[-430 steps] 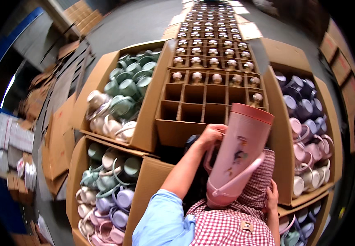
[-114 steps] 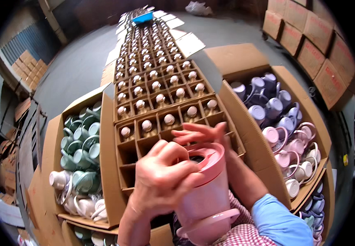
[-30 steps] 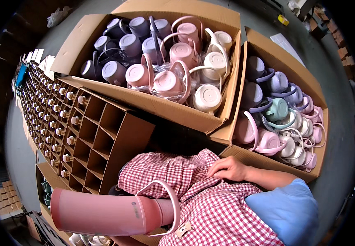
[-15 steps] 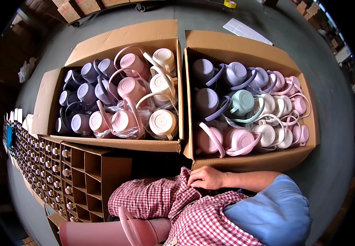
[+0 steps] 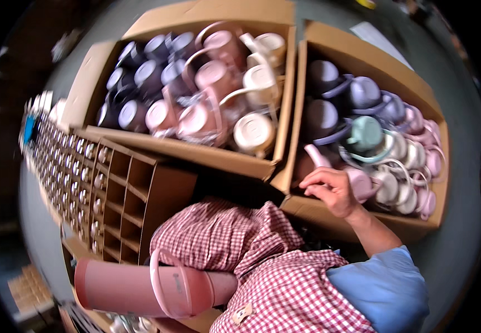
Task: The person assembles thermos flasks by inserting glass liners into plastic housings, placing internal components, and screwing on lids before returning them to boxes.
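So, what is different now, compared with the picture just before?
The right hand left the checked cloth and moved forward, to the right box's near-left corner; whether it touches anything there is unclear. The pink bottle still lies sideways at left.

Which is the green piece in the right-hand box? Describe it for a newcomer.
Of the two big open boxes side by side, take the right-hand box. Near its middle, beyond the person's right hand, sits a green cup-shaped piece with a loop handle. It alone is green there; the pieces around it are purple, white or pink.
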`<state>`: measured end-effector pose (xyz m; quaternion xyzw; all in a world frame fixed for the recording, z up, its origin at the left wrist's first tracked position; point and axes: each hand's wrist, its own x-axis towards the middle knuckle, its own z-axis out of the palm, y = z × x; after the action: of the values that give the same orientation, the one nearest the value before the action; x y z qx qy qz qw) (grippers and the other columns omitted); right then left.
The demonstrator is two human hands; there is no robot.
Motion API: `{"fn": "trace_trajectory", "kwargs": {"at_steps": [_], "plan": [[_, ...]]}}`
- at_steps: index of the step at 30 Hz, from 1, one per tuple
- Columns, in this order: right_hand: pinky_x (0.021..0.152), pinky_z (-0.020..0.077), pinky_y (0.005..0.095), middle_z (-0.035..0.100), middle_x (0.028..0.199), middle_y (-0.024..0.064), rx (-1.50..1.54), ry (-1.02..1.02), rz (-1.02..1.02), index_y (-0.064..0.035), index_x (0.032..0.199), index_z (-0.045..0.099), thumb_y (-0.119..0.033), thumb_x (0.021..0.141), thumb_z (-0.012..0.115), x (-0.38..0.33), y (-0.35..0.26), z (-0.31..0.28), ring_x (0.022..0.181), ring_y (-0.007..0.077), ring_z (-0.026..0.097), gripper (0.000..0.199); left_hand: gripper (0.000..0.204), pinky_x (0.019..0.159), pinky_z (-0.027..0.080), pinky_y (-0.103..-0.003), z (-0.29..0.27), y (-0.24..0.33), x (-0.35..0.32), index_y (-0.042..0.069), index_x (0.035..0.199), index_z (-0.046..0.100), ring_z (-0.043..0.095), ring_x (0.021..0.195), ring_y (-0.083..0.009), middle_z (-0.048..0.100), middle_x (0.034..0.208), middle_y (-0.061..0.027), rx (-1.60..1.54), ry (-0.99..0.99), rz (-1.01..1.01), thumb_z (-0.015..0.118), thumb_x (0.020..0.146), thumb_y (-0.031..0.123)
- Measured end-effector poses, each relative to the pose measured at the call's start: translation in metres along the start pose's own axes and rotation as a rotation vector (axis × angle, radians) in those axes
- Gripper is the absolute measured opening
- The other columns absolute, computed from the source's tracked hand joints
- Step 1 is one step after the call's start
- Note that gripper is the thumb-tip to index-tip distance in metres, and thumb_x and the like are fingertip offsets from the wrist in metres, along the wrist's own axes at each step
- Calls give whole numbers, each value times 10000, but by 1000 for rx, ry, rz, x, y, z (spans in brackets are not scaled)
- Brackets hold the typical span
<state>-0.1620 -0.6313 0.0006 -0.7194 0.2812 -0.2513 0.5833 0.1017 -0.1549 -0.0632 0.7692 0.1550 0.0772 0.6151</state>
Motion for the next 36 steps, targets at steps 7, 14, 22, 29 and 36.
{"fn": "trace_trajectory", "kwargs": {"at_steps": [7,14,22,29,36], "plan": [[597,481,250,628,771,95,15,-292,-73,23,847,654,35,784,588,52,2,59,659,148,609,92,431,693,484,-288,-50,-13,-9,38,972,599,562,815,-122,607,884,-41,-71,135,-53,408,961,423],[592,483,264,635,782,96,-7,-491,-182,18,848,654,28,780,593,100,-7,115,664,160,615,91,426,698,487,-292,-78,-22,-24,39,987,596,565,827,-125,607,900,-43,-101,237,-95,408,961,421],[942,429,388,508,1274,181,302,-882,-459,-34,1230,550,-266,816,659,121,-56,244,1144,300,508,487,422,705,491,-297,-115,-31,-40,41,1004,592,568,839,-128,608,918,-46,-146,363,-148,409,960,419],[1106,271,473,268,1482,176,344,-1452,-980,-111,1374,405,-390,741,698,61,-129,389,1360,371,280,751,419,710,494,-301,-117,-28,-12,42,1019,588,571,851,-131,608,934,-49,-492,293,-141,410,959,417],[509,341,379,506,551,21,25,-1678,-905,-146,635,607,-180,427,721,51,-111,355,544,257,506,239,384,741,504,-316,-110,0,-20,41,1111,560,577,919,-137,606,1034,-62,-711,90,40,425,966,369]]}}
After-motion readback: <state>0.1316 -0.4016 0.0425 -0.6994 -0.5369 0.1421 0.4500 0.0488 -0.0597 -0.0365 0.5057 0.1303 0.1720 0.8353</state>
